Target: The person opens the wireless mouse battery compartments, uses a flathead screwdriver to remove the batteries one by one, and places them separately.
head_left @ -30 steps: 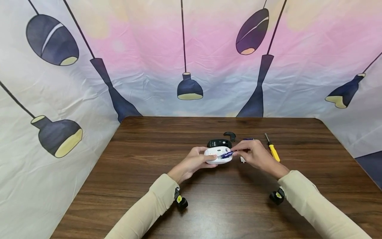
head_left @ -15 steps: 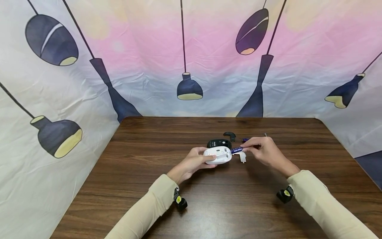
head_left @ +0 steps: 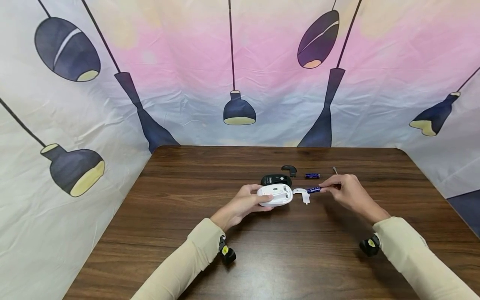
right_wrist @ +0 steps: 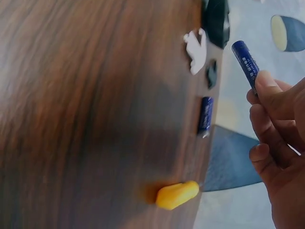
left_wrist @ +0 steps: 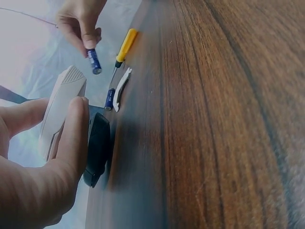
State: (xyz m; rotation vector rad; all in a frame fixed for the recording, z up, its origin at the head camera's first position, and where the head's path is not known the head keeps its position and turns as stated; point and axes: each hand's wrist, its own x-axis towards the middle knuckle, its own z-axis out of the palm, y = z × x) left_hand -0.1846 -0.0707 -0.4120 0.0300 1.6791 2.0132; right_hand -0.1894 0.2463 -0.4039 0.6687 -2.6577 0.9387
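My left hand (head_left: 240,205) grips a white computer mouse (head_left: 276,195), its underside turned up and its battery compartment uncovered. No battery shows in that compartment. Between thumb and fingertips my right hand (head_left: 348,193) pinches one end of a blue battery (right_wrist: 245,61), held above the table to the right of the mouse. A white battery cover (head_left: 305,197) lies on the table between the mouse and the right hand. Behind it rests a second blue battery (head_left: 312,176). In the left wrist view, the thumb and fingers hold the mouse from either side.
A black mouse (head_left: 275,180) lies just behind the white one, with its dark curved cover (head_left: 290,169) farther back. A yellow-handled screwdriver (left_wrist: 127,46) lies on the right, mostly hidden by my right hand in the head view. A printed cloth hangs behind the wooden table (head_left: 187,175).
My right hand has drawn the battery out of the white mouse and carried it to the right. This uncovers the white cover and second battery. The left hand has stayed put.
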